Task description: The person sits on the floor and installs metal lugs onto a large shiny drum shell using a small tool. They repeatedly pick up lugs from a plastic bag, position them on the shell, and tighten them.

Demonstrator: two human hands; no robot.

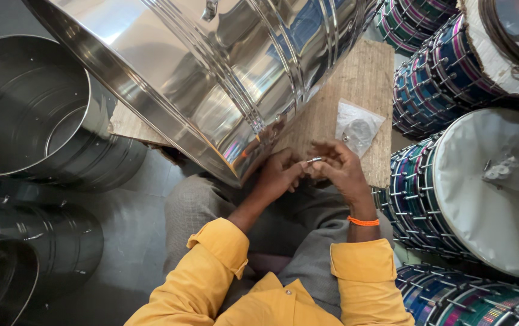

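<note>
Grey floor (132, 223) underfoot, crowded with metalwork, seen from above a seated person in yellow sleeves and grey trousers. Far left: an open steel drum shell (36, 108) lying on its side, hollow mouth facing up, and two more steel shells (42, 241) below it at the lower left edge, partly cut off. Centre: a large polished steel shell (211, 72) tilted across a rough wooden board (362, 78), its lower rim coming down just beside the hands; reflections of the hands show on its wall. The board serves as a tabletop and sits just beyond the person's knees. Left hand (277, 175): fingers drawn together, tips pressed onto a small metal piece (315, 160), close against the shell's rim. Right hand (341, 169): fingers curled, thumb and forefinger pinching the same small metal piece from the other side, so the piece sits between both hands, over the near edge of the board. Its exact kind is too small to tell. An orange thread band (362, 221) circles the right wrist. Just beyond the right hand, on the board, lies a clear plastic bag (359, 127) with small metal parts inside. Right side: stacked finished drums (440, 78) with coloured bands and metal tension rods, and one drum with a white skin head (494, 193) facing up, some small hardware resting on that skin.
</note>
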